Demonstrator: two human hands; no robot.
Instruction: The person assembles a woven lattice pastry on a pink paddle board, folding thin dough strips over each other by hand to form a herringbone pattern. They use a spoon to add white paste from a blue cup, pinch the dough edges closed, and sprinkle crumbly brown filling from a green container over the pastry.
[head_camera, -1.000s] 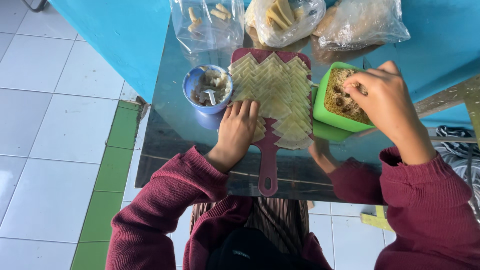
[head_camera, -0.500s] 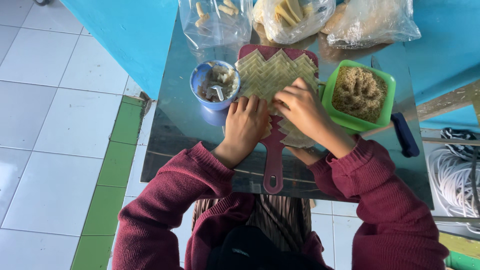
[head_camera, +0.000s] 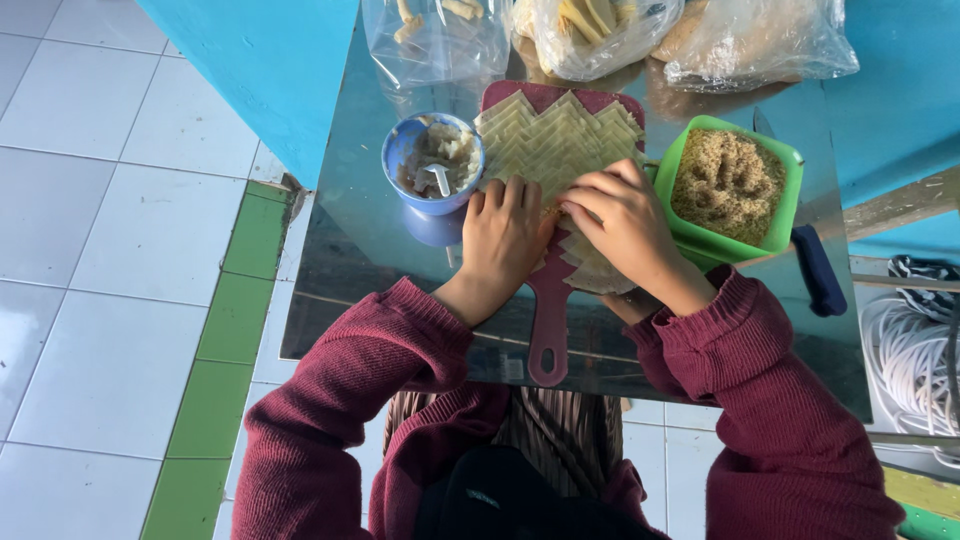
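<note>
A blue cup (head_camera: 432, 165) with a small white spoon stands just left of the left hand (head_camera: 508, 232). That hand lies flat, fingers together, on thin yellow wrappers (head_camera: 560, 140) spread over a dark red board (head_camera: 548, 300). The right hand (head_camera: 625, 222) is beside it, fingers bent down, pinching at a wrapper. Just right of that hand sits a green bowl (head_camera: 780, 222) of brown crumbs.

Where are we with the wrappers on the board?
Done: pale wrappers lie fanned in rows over the maroon board. In hand: left hand and right hand press one near the front edge. Left: most wrappers look unfilled; blue cup and green tub remain full.
</note>
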